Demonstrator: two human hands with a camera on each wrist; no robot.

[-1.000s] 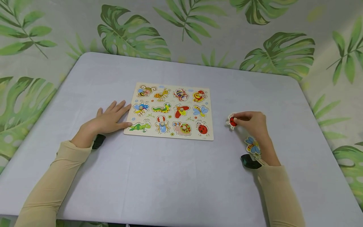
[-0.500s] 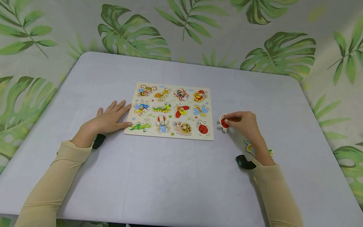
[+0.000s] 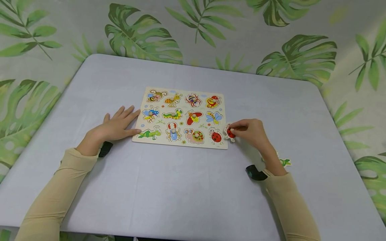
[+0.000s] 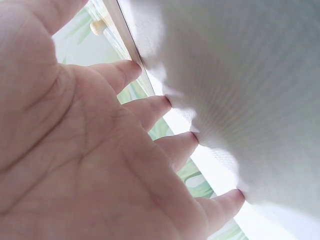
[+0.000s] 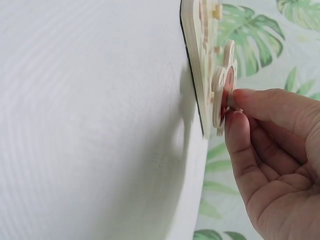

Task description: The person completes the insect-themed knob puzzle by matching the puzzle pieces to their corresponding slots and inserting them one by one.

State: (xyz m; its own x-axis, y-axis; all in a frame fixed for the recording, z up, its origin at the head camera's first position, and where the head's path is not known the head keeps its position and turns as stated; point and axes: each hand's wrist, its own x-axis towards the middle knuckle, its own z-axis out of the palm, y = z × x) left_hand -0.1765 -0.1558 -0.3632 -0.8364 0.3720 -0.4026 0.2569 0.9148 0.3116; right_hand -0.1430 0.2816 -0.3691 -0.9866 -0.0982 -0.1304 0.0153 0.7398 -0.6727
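My right hand [image 3: 251, 132] pinches the small knob of a ladybug puzzle piece [image 3: 230, 132] between thumb and forefinger. In the head view the piece overlaps the right edge of the wooden insect puzzle board [image 3: 193, 145], beside the printed ladybug spot. The right wrist view shows that ladybug piece [image 5: 226, 95] held edge-on, close over the board [image 5: 192, 60]. Fingers spread, my left hand [image 3: 113, 129] lies flat, its thumb and forefinger at the board's left edge. Knobbed insect pieces sit in most spots; the grasshopper, blue-winged bee and ladybug spots show only printed pictures.
A green puzzle piece [image 3: 284, 162] lies on the white-covered table [image 3: 175, 187], right of my right wrist. Another piece near it is mostly hidden by the forearm. A leaf-patterned cloth [image 3: 211, 40] rises behind the table and along its sides.
My right hand has moved left with the ladybug piece, from the bare table to the board's right edge. The forearm now covers most of the bee piece. The left hand stays put.
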